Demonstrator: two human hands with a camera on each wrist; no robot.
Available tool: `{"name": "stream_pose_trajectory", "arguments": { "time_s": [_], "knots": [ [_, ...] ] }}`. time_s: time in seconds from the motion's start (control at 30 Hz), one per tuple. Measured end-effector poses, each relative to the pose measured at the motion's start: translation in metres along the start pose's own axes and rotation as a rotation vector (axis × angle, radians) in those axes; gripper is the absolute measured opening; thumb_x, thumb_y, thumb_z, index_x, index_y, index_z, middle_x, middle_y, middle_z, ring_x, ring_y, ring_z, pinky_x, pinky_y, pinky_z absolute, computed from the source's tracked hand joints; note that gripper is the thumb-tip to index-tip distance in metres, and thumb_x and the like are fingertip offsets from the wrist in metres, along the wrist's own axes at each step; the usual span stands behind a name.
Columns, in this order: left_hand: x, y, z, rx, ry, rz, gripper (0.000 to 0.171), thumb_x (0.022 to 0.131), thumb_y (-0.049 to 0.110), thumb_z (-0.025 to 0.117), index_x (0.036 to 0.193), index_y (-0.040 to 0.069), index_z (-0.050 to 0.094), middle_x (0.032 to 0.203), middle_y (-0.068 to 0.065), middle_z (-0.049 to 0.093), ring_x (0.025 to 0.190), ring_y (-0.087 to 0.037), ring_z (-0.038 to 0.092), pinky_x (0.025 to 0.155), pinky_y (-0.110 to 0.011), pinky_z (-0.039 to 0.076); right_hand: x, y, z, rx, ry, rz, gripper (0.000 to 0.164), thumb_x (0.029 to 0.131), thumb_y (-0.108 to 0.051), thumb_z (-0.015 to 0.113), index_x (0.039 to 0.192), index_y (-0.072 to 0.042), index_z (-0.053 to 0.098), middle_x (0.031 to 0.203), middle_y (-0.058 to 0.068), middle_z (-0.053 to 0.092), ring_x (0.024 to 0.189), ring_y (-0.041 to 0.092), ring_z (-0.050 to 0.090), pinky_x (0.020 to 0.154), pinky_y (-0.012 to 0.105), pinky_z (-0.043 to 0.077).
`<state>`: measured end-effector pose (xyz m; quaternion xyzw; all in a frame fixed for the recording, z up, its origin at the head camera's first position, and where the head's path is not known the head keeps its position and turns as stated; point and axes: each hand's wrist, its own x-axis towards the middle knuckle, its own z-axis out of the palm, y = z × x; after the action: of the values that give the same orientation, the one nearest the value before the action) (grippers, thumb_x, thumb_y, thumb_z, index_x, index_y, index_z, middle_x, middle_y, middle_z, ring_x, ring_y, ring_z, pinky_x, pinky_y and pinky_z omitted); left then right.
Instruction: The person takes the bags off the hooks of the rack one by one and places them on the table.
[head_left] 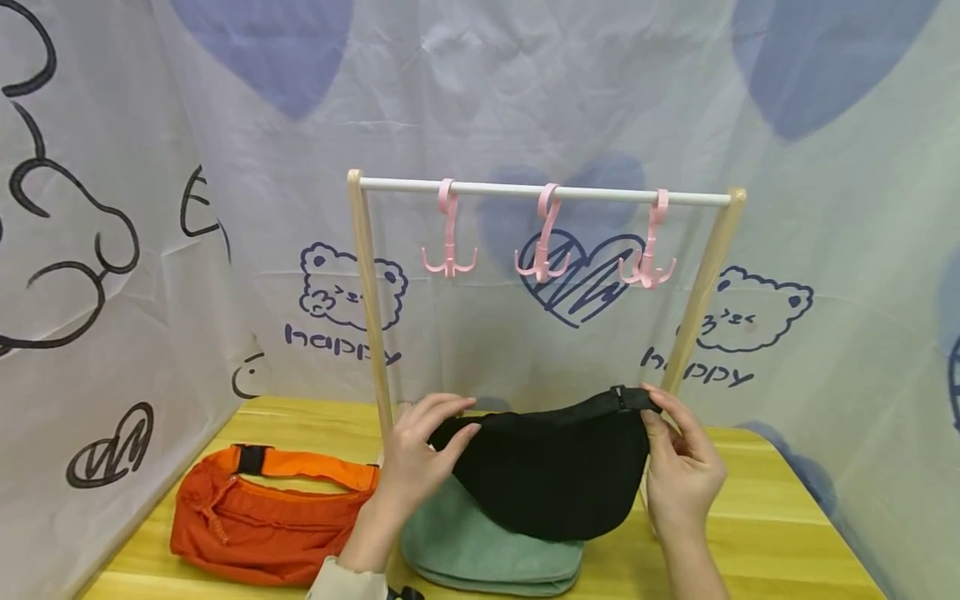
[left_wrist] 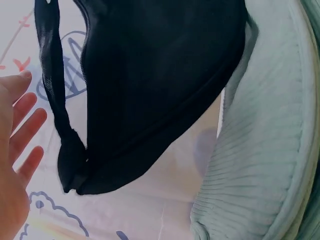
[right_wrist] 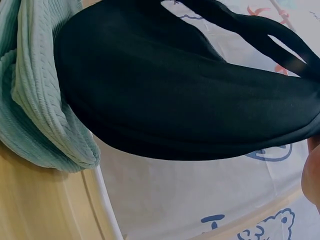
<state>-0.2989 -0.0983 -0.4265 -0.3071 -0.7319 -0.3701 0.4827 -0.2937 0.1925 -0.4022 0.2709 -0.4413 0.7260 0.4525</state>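
Note:
A black waist bag [head_left: 555, 475] is held up in front of the green corduroy bag [head_left: 487, 546]. My right hand [head_left: 684, 467] pinches its right end beside the buckle; in the right wrist view only part of that hand [right_wrist: 312, 175] shows at the edge. Around the bag's left end is my left hand [head_left: 431, 450], its thumb and fingers apart. The left wrist view shows the fingers of that hand [left_wrist: 15, 130] spread, with a gap between them and the black strap [left_wrist: 50, 75].
An orange waist bag [head_left: 273, 521] lies on the wooden table [head_left: 780, 517] at the left. Behind the hands stands a rack with a white rail [head_left: 495, 189]. Three pink hooks [head_left: 542, 242] hang from it. Printed cloth [head_left: 480, 83] surrounds the table.

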Motion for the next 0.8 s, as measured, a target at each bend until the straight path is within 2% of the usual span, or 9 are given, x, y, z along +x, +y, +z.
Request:
{"name": "stream_pose_trajectory", "arguments": {
  "time_s": [0.1, 0.17, 0.23, 0.3, 0.4, 0.47, 0.6, 0.8],
  "knots": [
    [-0.001, -0.003, -0.001, -0.027, -0.01, -0.02, 0.036, 0.084, 0.005, 0.086, 0.118, 0.01, 0.077, 0.109, -0.007, 0.073, 0.095, -0.024, 0.069, 0.087, -0.027, 0.05, 0.001, 0.0, -0.001, -0.007, -0.002, -0.002, 0.027, 0.084, 0.033, 0.06, 0.11, 0.029, 0.063, 0.114, 0.022, 0.075, 0.107, 0.026, 0.074, 0.089, 0.027, 0.059],
    [-0.003, -0.005, -0.004, -0.053, -0.024, -0.067, 0.039, 0.083, 0.002, 0.085, 0.121, 0.009, 0.076, 0.114, -0.009, 0.072, 0.102, -0.026, 0.069, 0.096, -0.022, 0.05, 0.002, 0.0, -0.002, -0.013, 0.001, 0.002, 0.027, 0.084, 0.033, 0.061, 0.11, 0.028, 0.063, 0.114, 0.022, 0.075, 0.108, 0.026, 0.074, 0.09, 0.027, 0.059],
    [-0.005, -0.009, -0.008, -0.073, -0.056, -0.173, 0.042, 0.086, 0.003, 0.084, 0.126, 0.009, 0.073, 0.124, -0.009, 0.07, 0.113, -0.028, 0.067, 0.104, -0.029, 0.051, 0.001, 0.0, -0.002, -0.016, -0.001, 0.009, 0.027, 0.084, 0.032, 0.061, 0.11, 0.028, 0.064, 0.114, 0.022, 0.075, 0.108, 0.027, 0.073, 0.09, 0.027, 0.059],
    [-0.009, -0.013, -0.011, -0.09, -0.102, -0.315, 0.045, 0.091, 0.009, 0.081, 0.134, 0.01, 0.069, 0.136, -0.01, 0.065, 0.125, -0.03, 0.062, 0.111, -0.04, 0.047, 0.001, 0.0, -0.004, -0.019, -0.006, 0.012, 0.027, 0.084, 0.033, 0.061, 0.11, 0.028, 0.064, 0.114, 0.022, 0.075, 0.108, 0.026, 0.073, 0.09, 0.027, 0.059],
    [-0.016, -0.023, -0.013, -0.113, -0.182, -0.513, 0.05, 0.097, 0.02, 0.076, 0.144, 0.013, 0.062, 0.151, -0.009, 0.056, 0.138, -0.032, 0.053, 0.113, -0.057, 0.043, 0.0, 0.0, -0.005, -0.015, -0.022, 0.005, 0.028, 0.083, 0.034, 0.06, 0.11, 0.028, 0.064, 0.114, 0.022, 0.075, 0.108, 0.027, 0.073, 0.09, 0.027, 0.059],
    [-0.021, -0.031, -0.012, -0.137, -0.214, -0.576, 0.049, 0.099, 0.022, 0.074, 0.146, 0.014, 0.061, 0.154, -0.01, 0.053, 0.14, -0.033, 0.05, 0.112, -0.06, 0.042, 0.0, 0.001, -0.005, -0.006, -0.032, -0.004, 0.028, 0.083, 0.035, 0.059, 0.11, 0.028, 0.063, 0.114, 0.023, 0.075, 0.109, 0.027, 0.073, 0.091, 0.028, 0.059],
    [-0.026, -0.043, -0.006, -0.181, -0.235, -0.602, 0.043, 0.1, 0.019, 0.072, 0.143, 0.014, 0.064, 0.151, -0.009, 0.056, 0.138, -0.032, 0.052, 0.107, -0.059, 0.048, 0.001, 0.002, -0.003, 0.02, -0.038, -0.01, 0.029, 0.082, 0.037, 0.058, 0.109, 0.029, 0.063, 0.114, 0.025, 0.075, 0.109, 0.028, 0.073, 0.092, 0.03, 0.059],
    [-0.034, -0.049, 0.005, -0.248, -0.222, -0.619, 0.037, 0.099, 0.014, 0.072, 0.136, 0.009, 0.069, 0.14, -0.013, 0.063, 0.129, -0.034, 0.057, 0.097, -0.056, 0.056, -0.001, 0.004, -0.004, 0.024, -0.033, 0.006, 0.028, 0.083, 0.035, 0.058, 0.109, 0.029, 0.063, 0.114, 0.024, 0.075, 0.108, 0.028, 0.073, 0.091, 0.031, 0.059]
  ]
}}
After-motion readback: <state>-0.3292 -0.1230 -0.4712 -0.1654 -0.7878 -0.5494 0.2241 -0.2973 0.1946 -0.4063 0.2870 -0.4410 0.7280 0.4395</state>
